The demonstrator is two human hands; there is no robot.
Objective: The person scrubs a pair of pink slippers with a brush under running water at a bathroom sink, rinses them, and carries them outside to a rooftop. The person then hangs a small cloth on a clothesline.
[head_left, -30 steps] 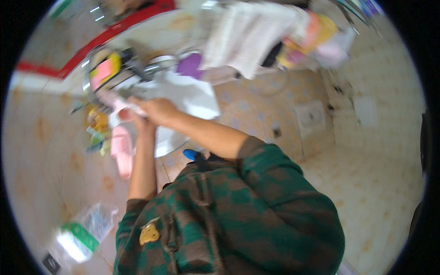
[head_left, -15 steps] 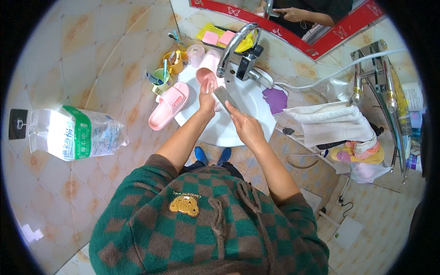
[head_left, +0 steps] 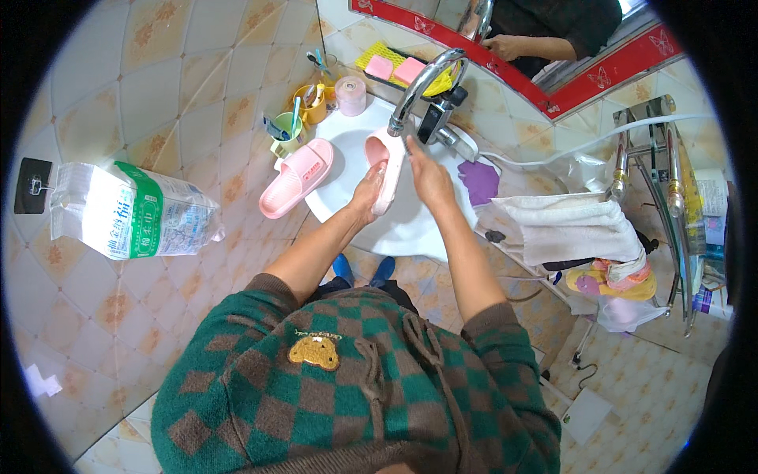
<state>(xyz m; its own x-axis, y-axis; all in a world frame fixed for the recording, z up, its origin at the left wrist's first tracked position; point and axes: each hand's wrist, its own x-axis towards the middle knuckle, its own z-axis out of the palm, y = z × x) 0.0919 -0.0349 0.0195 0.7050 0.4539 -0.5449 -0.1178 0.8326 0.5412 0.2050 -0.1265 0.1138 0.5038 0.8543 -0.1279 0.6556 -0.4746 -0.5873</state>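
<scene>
My left hand (head_left: 367, 194) is closed on a pink slipper (head_left: 394, 169), which is tilted on its side under the curved chrome faucet (head_left: 420, 80) over the white sink (head_left: 414, 237). On the sole's side, my right hand (head_left: 431, 180) is closed round a brush whose bristles are mostly hidden now; the earlier frame shows its grey bristle face. The second pink slipper (head_left: 297, 180) lies at the sink's left rim. No flowing water can be made out.
Cups with toothbrushes (head_left: 288, 130) and a pink round container (head_left: 350, 95) stand back left. Pink soaps (head_left: 394, 69) sit behind the faucet. A purple cloth (head_left: 478, 182) lies on the right rim, near white towels (head_left: 564, 225). A tissue pack (head_left: 134, 209) hangs left.
The slipper has turned sideways, from lying under the brush to standing on edge. The brush has moved up along the sole and turned edge-on. The view has shifted slightly.
</scene>
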